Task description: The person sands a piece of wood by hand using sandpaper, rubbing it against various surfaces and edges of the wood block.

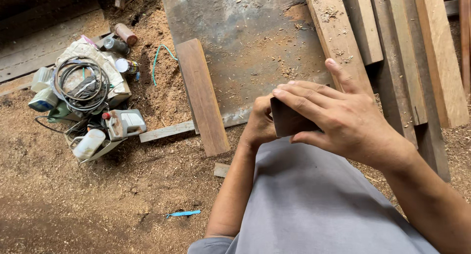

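Observation:
A small dark wooden block (288,122) is held in front of my grey shirt, just above my lap. My left hand (260,122) grips it from the left side and below, fingers curled under it. My right hand (338,114) lies over its top and right side, fingers stretched flat across the upper edge and thumb raised. Most of the block is hidden under the two hands.
A brown plank (202,94) lies on the sawdust floor beside a grey metal sheet (245,43). Several long timbers (392,43) are stacked at the right. At the left sits a heap of coiled cable (81,82), cans, bottles and a power tool (122,124). A blue pen (184,214) lies near my knee.

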